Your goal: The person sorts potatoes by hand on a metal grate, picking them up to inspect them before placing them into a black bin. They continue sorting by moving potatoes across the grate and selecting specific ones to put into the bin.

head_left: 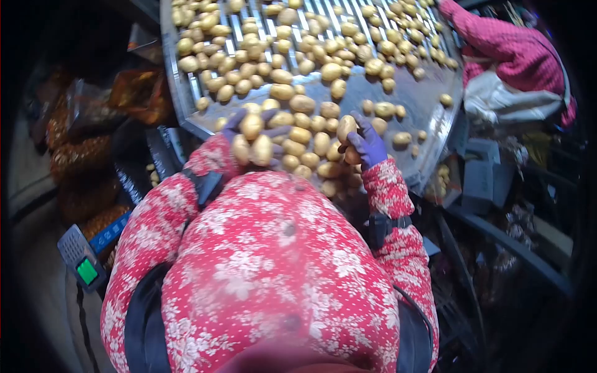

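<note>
My left hand (275,132), in a purple glove, is closed around several potatoes (251,126) at the near left of the metal sorting table (429,112). Its fingers show between and behind them. Gloved in purple too, my right hand (371,146) grips a potato (347,128) between thumb and fingers, with another darker potato (352,155) against its palm side. Between my two hands lies a pile of potatoes (300,135) reaching down to the table's near edge, where my floral jacket hides part of it.
More potatoes (249,46) cover the slatted upper part of the table. At the far right stands another person in a pink checked sleeve (510,40). Left of me are filled bags (78,152) and a scale display (87,270). A grey box (482,174) stands right of the table.
</note>
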The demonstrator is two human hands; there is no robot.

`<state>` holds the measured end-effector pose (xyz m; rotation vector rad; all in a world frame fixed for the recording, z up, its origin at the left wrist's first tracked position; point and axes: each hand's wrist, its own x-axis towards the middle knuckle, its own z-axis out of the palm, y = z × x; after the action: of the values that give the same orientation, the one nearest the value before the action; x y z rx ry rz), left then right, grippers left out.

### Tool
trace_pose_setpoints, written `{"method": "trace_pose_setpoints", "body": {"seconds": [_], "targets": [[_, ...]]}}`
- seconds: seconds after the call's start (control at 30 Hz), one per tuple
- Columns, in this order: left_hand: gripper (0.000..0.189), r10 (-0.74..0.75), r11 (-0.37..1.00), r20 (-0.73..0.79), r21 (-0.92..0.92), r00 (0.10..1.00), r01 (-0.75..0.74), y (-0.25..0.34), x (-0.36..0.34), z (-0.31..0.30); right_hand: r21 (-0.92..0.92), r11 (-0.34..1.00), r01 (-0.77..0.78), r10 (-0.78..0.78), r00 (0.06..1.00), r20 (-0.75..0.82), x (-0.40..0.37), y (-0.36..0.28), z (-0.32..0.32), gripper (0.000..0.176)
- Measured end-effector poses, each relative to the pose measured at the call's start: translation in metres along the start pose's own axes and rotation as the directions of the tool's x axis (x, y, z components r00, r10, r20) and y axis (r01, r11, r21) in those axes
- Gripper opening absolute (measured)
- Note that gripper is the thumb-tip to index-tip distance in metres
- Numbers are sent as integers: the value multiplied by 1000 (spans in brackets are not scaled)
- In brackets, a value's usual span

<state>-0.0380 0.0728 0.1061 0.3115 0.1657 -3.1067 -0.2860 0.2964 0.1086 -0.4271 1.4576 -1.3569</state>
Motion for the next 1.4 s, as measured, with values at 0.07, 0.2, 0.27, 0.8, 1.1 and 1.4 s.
{"method": "trace_pose_setpoints", "body": {"seconds": [0.07, 0.2, 0.27, 0.8, 1.1, 1.4], "targets": [[35, -9, 998, 265, 58, 964, -7, -9, 4, 18, -33, 997, 64, -61, 995, 82, 4, -12, 51, 63], [23, 84, 994, 196, 46, 977, -94, -16, -7, 64, 7, 996, -93, 93, 996, 5, 22, -43, 89, 53], [18, 124, 991, 138, 41, 983, -131, -13, -12, 70, -12, 999, -53, 53, 998, 30, 27, -48, 88, 52], [39, 268, 931, 127, -289, 955, -223, 29, -41, 22, -403, 698, 593, -513, 805, 296, 37, -30, 173, 79], [36, 654, 716, -247, -102, 715, -691, 99, -125, -11, 13, 999, -50, 48, 989, 137, 31, -11, 144, 46], [33, 906, 330, -387, 385, 174, -862, 270, -176, -10, -70, 982, -174, 181, 975, 126, 44, 35, 111, 48]]}}
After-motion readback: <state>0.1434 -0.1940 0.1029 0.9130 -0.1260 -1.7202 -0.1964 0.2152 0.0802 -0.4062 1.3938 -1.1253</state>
